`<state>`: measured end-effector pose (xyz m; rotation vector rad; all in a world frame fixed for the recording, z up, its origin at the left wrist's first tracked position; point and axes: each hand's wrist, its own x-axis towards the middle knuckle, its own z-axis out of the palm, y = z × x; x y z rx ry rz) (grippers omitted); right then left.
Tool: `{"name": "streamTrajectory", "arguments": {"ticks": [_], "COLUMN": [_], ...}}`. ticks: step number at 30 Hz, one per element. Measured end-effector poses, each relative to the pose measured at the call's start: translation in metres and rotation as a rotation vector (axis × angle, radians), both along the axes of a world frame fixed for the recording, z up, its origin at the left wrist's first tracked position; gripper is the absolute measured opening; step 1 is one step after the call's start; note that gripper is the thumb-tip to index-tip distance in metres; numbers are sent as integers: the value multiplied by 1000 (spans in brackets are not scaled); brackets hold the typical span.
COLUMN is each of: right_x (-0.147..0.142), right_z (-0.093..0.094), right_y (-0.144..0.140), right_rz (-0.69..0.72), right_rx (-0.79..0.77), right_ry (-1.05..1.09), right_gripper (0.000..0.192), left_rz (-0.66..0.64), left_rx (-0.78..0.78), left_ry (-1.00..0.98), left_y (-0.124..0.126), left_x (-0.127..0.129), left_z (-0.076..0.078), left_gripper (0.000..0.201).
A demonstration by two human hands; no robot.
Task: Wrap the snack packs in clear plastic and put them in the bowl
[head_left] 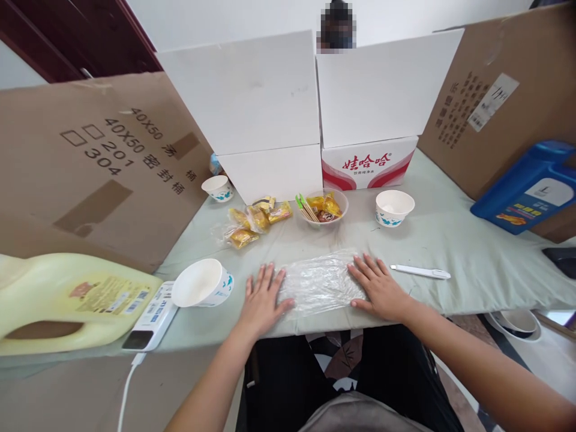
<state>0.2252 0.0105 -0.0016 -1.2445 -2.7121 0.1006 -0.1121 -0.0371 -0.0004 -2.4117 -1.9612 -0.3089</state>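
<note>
"What lies at the table's near edge?"

"A person's left hand (264, 302) and right hand (378, 287) rest palms down, fingers spread, grasping nothing, at either side of a clear plastic sheet (317, 283) flat on the pale green tablecloth (477, 255)."

"How would it handle?"

"Feather-light, limp and slippery, I'd judge, and easily torn; best pinched at its two side edges, by the fingertips."

"And beyond?"

"What looks like a white utility knife (420, 272) lies near the right hand. Farther back, yellow wrapped snacks (258, 219) sit beside a clear plastic bowl (343, 213), before white cartons (265, 96)."
</note>
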Motion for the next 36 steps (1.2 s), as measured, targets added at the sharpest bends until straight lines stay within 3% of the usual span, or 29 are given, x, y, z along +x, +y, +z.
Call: {"name": "streamTrajectory", "arguments": {"ticks": [3, 5, 8, 12, 16, 20, 25, 30, 34, 36], "right_x": [22, 32, 41, 49, 47, 36, 17, 12, 13, 3], "right_z": [3, 1, -5, -5, 6, 11, 5, -4, 8, 18], "right_y": [-23, -42, -69, -87, -81, -61, -31, -14, -14, -17], "right_rz": [129, 173, 105, 4, -79, -260, -434, -453, -466, -400], "right_rx": [19, 35, 79, 91, 31, -28, 15, 111, 238, 309], "right_ry": [34, 57, 110, 233, 425, 517, 378, 154, 173, 237], "right_gripper": [88, 78, 49, 28, 19, 24, 30, 34, 35, 36], "left_rz": [-106, -244, -377, -402, -319, -212, -52, -12, 64, 123], "left_rx": [131, 118, 63, 69, 27, 66, 88, 74, 232, 362], "left_ry": [-84, -132, -157, -295, -462, -459, -341, -197, -114, -83], "left_y": [-19, -33, -51, -65, -61, -35, 7, 21, 15, 10], "left_x": [-12, -10, -4, -2, -1, 3, 9, 11, 14, 28], "left_z": [6, 8, 4, 0, 10, 22, 11, -2, 15, 27], "left_gripper": [54, 49, 37, 19, 16, 18, 22, 25, 26, 27]}}
